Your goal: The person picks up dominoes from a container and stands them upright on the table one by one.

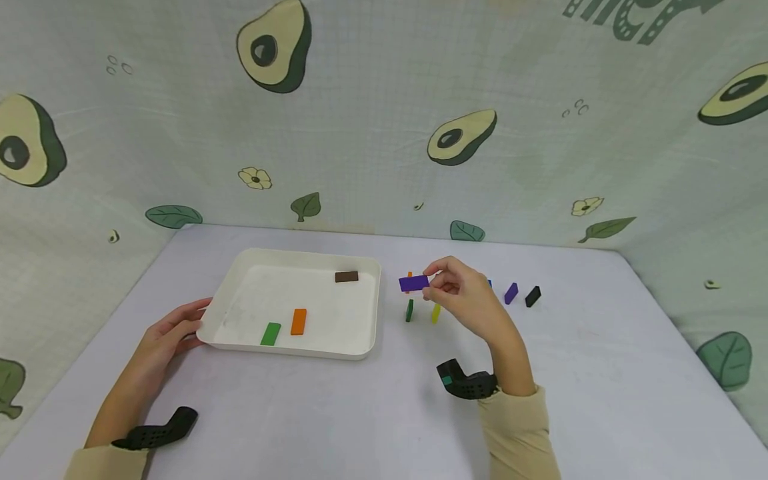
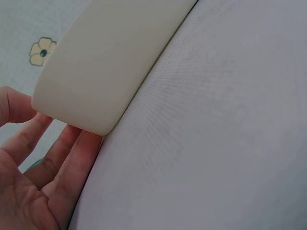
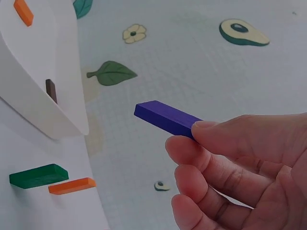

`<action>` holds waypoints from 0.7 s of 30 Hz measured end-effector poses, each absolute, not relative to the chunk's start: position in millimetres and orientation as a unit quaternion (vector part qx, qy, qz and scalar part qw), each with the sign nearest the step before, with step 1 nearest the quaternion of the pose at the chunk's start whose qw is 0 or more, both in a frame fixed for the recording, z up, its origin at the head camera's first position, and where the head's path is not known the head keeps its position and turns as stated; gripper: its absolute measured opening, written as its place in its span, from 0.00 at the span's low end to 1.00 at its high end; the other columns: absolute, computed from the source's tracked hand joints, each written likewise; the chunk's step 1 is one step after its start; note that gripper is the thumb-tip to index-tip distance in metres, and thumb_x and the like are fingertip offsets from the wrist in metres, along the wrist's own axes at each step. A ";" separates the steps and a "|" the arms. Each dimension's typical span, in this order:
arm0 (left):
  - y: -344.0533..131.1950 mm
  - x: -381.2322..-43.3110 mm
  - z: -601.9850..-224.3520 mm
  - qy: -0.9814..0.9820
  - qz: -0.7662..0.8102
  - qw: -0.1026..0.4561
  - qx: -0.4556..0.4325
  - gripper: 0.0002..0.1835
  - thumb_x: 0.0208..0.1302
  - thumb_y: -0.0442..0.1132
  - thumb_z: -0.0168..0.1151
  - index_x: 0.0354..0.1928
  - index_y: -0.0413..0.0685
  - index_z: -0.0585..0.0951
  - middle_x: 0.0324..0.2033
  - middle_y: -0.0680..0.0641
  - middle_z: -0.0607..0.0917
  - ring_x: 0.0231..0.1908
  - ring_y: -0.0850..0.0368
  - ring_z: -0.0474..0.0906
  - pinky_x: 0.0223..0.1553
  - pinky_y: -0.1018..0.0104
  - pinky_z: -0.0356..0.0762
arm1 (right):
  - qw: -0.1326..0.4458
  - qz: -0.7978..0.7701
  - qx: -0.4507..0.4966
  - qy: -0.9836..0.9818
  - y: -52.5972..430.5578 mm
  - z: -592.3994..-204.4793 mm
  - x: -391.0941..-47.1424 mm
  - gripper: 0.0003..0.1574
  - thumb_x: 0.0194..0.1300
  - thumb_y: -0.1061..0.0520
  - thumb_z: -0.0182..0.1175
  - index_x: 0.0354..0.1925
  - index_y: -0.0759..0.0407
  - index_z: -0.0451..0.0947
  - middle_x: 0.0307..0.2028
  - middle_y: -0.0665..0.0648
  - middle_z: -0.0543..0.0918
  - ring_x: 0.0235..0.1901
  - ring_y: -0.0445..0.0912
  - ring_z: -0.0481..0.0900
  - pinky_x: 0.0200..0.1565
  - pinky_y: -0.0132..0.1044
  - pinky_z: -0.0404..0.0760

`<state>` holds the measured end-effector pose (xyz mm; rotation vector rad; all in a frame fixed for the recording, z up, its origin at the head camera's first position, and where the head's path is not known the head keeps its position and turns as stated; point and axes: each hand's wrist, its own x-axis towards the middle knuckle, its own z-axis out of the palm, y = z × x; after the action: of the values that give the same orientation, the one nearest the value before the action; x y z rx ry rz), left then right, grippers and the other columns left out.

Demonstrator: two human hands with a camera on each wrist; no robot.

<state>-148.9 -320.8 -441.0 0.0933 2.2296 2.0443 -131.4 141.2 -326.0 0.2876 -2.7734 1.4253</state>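
A purple block point(image 3: 165, 117) is pinched between the thumb and index finger of my right hand point(image 1: 459, 290), raised over the table right of the white tray point(image 1: 258, 347). The other fingers of that hand curl below the block in the right wrist view. My left hand point(image 1: 171, 333) touches the tray's left end near the front corner; its fingertips point(image 2: 88, 141) lie against the outer wall and the thumb is at the rim. Inside the tray lie a brown block point(image 1: 346, 277), an orange block point(image 1: 299, 321) and a light green block point(image 1: 271, 334).
Near my right hand, a dark green block point(image 1: 409, 311), a yellow block point(image 1: 436, 314) and another orange block point(image 3: 72, 186) stand on the table. Farther right are another purple block point(image 1: 511, 293) and a black block point(image 1: 533, 297). A patterned cloth point(image 1: 372, 133) hangs behind the table.
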 end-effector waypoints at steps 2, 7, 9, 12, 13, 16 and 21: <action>-320.8 -149.1 -440.6 0.737 0.673 0.056 0.032 0.22 0.68 0.45 0.52 0.63 0.51 0.69 0.48 0.70 0.77 0.41 0.76 0.77 0.38 0.80 0.76 | 0.004 0.451 0.085 -0.888 143.7 -325.2 -131.2 0.15 0.62 0.60 0.60 0.47 0.58 0.72 0.32 0.55 0.83 0.37 0.48 0.81 0.42 0.38 0.75; -321.4 -149.3 -439.7 0.737 0.673 0.056 0.033 0.21 0.69 0.44 0.52 0.63 0.52 0.70 0.48 0.71 0.77 0.41 0.76 0.76 0.37 0.80 0.76 | 0.004 0.453 0.079 -0.888 148.3 -323.2 -130.6 0.15 0.61 0.59 0.60 0.47 0.58 0.72 0.32 0.55 0.83 0.35 0.48 0.80 0.42 0.39 0.75; -321.9 -149.4 -439.9 0.735 0.675 0.056 0.032 0.21 0.69 0.43 0.52 0.63 0.52 0.70 0.48 0.71 0.77 0.41 0.75 0.76 0.37 0.80 0.76 | 0.005 0.455 0.080 -0.887 150.2 -323.1 -130.1 0.15 0.61 0.60 0.60 0.47 0.59 0.72 0.32 0.56 0.82 0.34 0.46 0.79 0.42 0.39 0.75; -322.3 -149.4 -440.4 0.732 0.678 0.057 0.032 0.20 0.69 0.42 0.52 0.62 0.52 0.70 0.48 0.71 0.77 0.41 0.75 0.77 0.37 0.80 0.76 | 0.003 0.454 0.076 -0.888 152.5 -322.6 -129.3 0.16 0.61 0.59 0.60 0.47 0.60 0.72 0.32 0.57 0.83 0.34 0.45 0.79 0.42 0.38 0.75; -322.6 -149.6 -440.9 0.731 0.679 0.057 0.031 0.20 0.69 0.42 0.52 0.62 0.53 0.70 0.48 0.71 0.78 0.41 0.75 0.77 0.37 0.80 0.76 | 0.003 0.453 0.075 -0.888 153.5 -322.8 -129.3 0.16 0.62 0.59 0.60 0.48 0.60 0.72 0.33 0.57 0.82 0.34 0.45 0.79 0.42 0.38 0.75; -322.9 -149.9 -441.6 0.728 0.683 0.057 0.031 0.20 0.69 0.42 0.52 0.62 0.53 0.71 0.47 0.71 0.78 0.41 0.75 0.77 0.37 0.80 0.76 | 0.000 0.448 0.069 -0.892 156.3 -323.1 -129.9 0.16 0.62 0.59 0.59 0.48 0.59 0.72 0.32 0.56 0.82 0.34 0.45 0.80 0.43 0.38 0.75; -322.0 -150.2 -441.1 0.726 0.685 0.056 0.033 0.20 0.69 0.42 0.52 0.62 0.52 0.71 0.47 0.70 0.78 0.41 0.74 0.77 0.37 0.80 0.76 | -0.001 0.437 0.064 -0.897 161.9 -324.5 -130.1 0.16 0.62 0.59 0.59 0.48 0.60 0.72 0.32 0.56 0.82 0.34 0.44 0.80 0.43 0.38 0.75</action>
<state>-150.2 -322.0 -441.1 0.1001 2.2039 2.0776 -130.1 161.9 -324.5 0.1999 -2.8210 1.3723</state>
